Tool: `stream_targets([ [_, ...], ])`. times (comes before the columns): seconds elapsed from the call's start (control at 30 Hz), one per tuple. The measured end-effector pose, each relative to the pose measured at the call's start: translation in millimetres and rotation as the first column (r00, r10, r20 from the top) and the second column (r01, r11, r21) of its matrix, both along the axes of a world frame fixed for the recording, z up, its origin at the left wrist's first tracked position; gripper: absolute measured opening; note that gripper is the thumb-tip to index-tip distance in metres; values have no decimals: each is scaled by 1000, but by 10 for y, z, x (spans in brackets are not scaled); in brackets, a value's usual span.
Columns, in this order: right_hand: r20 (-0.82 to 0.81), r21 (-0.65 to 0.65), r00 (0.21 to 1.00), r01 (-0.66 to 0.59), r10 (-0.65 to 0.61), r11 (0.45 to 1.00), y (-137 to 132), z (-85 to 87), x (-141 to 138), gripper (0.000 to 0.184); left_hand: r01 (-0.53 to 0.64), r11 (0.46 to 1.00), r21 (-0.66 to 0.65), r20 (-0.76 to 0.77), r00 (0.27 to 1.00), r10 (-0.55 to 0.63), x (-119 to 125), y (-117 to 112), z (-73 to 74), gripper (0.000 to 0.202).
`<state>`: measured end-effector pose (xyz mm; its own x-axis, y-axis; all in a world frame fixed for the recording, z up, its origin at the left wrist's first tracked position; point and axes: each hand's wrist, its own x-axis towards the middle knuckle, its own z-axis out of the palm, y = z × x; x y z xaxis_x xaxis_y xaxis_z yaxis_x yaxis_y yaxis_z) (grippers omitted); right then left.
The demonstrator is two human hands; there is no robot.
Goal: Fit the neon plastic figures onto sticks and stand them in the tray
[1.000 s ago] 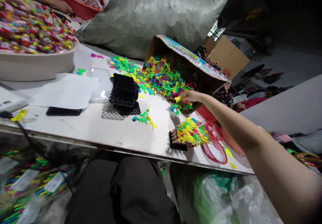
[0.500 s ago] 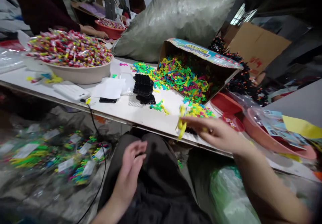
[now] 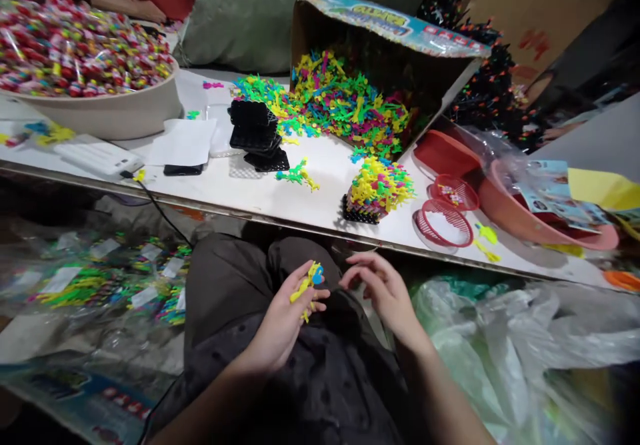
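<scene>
My left hand point(image 3: 283, 318) is over my lap, its fingers closed on a few small plastic figures point(image 3: 309, 281), mostly yellow with a bit of blue. Close beside it my right hand point(image 3: 383, 292) hovers with fingers loosely curled and apart, holding nothing. On the white table point(image 3: 280, 202) ahead, a tipped cardboard box point(image 3: 395, 32) spills a pile of bright plastic figures point(image 3: 345, 102). A black tray heaped with figures point(image 3: 377, 188) sits near the table's front edge. A stack of black trays point(image 3: 255, 135) stands to the left of it.
A beige basin of wrapped candies point(image 3: 95, 108) sits at far left; another person's hand point(image 3: 130, 2) rests behind it. Red mesh lids point(image 3: 443, 228), a red tub point(image 3: 530, 222), a phone point(image 3: 183, 169), paper point(image 3: 183, 142) and a white device with a cable point(image 3: 100, 158) lie on the table. Plastic bags point(image 3: 500, 345) crowd the floor.
My right hand picked figures from the pile by the box, drew back to my lap, and the figures now sit in my left hand. The view tilted downward.
</scene>
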<state>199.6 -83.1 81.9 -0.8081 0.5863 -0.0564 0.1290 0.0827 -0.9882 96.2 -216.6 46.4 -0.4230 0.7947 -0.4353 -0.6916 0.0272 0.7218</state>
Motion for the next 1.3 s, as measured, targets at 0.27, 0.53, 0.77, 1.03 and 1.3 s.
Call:
stream_targets([
  [0.27,-195,-485,934,174,-300,857,18,-88,-96,23,80,997,-13,-201,976,-81,-77,-27,139,55],
  [0.53,-313,-661,915,-17,-255,750,-186,-8,2,22,204,975,-92,-471,853,-223,9,-112,399,50],
  [0.77,-394,-661,886,-90,-243,745,-230,46,28,17,210,972,-107,-588,775,-232,2,-149,446,49],
  [1.03,-347,-640,915,-71,-205,765,-225,-37,13,20,238,962,-135,-704,660,-262,-112,-182,347,45],
  [1.3,-288,-552,949,-57,-126,832,-153,-105,27,14,308,934,-180,-782,531,-326,-219,-176,258,37],
])
